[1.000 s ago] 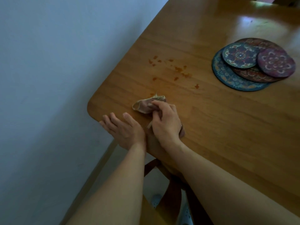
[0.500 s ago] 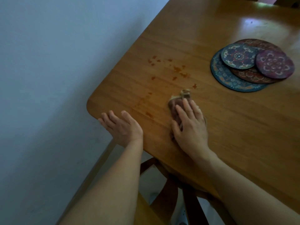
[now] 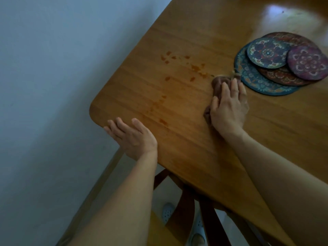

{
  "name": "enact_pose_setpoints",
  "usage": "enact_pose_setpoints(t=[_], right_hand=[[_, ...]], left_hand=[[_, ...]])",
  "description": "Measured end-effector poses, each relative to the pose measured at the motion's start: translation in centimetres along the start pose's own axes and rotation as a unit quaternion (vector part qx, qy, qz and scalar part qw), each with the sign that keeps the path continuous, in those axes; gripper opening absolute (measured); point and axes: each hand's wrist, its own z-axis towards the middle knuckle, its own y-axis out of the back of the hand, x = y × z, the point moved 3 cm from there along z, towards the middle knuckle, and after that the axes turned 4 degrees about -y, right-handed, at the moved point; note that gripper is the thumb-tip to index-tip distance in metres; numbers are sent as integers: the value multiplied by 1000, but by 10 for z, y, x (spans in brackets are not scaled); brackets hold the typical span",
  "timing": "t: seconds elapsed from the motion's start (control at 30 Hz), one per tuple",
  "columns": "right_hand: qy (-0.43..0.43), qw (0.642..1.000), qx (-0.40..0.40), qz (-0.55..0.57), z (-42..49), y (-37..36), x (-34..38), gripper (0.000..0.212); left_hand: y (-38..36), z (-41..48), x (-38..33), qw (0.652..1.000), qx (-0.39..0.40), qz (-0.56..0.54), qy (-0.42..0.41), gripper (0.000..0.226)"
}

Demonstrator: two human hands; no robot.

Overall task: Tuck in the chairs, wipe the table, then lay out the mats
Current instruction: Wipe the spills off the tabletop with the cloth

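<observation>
One brown cloth lies on the desk at centre right of the frame, its far end just beside the mats. The right grip presses it flat, fingers straight and close together. The left grip rests spread on the desk's near edge, holding nothing. Four round mats overlap at upper right: two large, two small. Several orange spots dot the wood at upper centre. One chair stands under the desk.

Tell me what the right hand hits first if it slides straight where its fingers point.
Probably the near edge of the big blue mat; the cloth under the right hand looks almost against it.
</observation>
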Motion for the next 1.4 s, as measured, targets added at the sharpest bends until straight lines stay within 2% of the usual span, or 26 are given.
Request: enact_pose_setpoints(t=[0.1, 0.17, 0.3, 0.43, 0.53, 0.6, 0.67, 0.77, 0.8, 0.83, 0.87, 0.93, 1.0, 1.03, 1.07, 1.13, 1.3, 1.4], right_hand=[[-10, 1000, -1, 7, 36, -8, 21, 54], [19, 1000, 9, 21, 54, -16, 40, 53], [163, 984, 55, 52, 55, -35, 93, 50], [319, 938, 106, 82, 7, -51, 132, 47], [360, 915, 130, 124, -24, -53, 131, 41], [331, 911, 152, 192, -36, -48, 124, 34], [243, 890, 204, 329, -41, -38, 115, 28], [37, 791, 288, 539, -32, -13, 93, 27], [-18, 759, 300, 577, -25, -5, 82, 28], [-48, 746, 298, 593, -17, 5, 70, 32], [-44, 768, 273, 577, -7, 15, 60, 39], [27, 863, 194, 466, 4, 23, 44, 48], [157, 935, 161, 276, 0, 14, 44, 39], [225, 952, 146, 146, -6, 4, 46, 38], [276, 952, 122, 45, -11, -5, 47, 41], [311, 947, 80, -19, -7, -14, 45, 46], [149, 986, 25, 66, 49, -16, 44, 55], [120, 989, 4, 86, 87, -17, 60, 52]], left_hand=[[0, -1, -1, 1000, -2, 4, -4, 60], [0, -1, -1, 1000, -2, 5, -9, 61], [0, -1, -1, 1000, 1, 6, -15, 63], [2, -1, -2, 1000, -3, -16, -18, 62], [3, -1, -1, 999, -6, -26, -17, 60], [4, -2, 0, 999, -5, -27, -16, 59], [4, -3, -1, 1000, -7, -25, -17, 58], [5, -3, -1, 999, -10, -23, -22, 58], [4, -3, -1, 999, -8, -23, -23, 59], [4, -2, -1, 999, -6, -22, -22, 59], [3, -2, -1, 1000, -6, -20, -19, 60], [3, -2, -1, 1000, -9, -16, -14, 60], [3, -2, -1, 1000, -13, -15, -14, 60], [3, -2, -1, 1000, -15, -14, -14, 60], [2, -2, -2, 1000, -16, -11, -13, 60], [1, -1, -1, 1000, -18, -4, -11, 59], [1, -3, 0, 1000, -16, 4, -14, 61], [-1, -2, -1, 1000, -18, 9, -15, 60]])
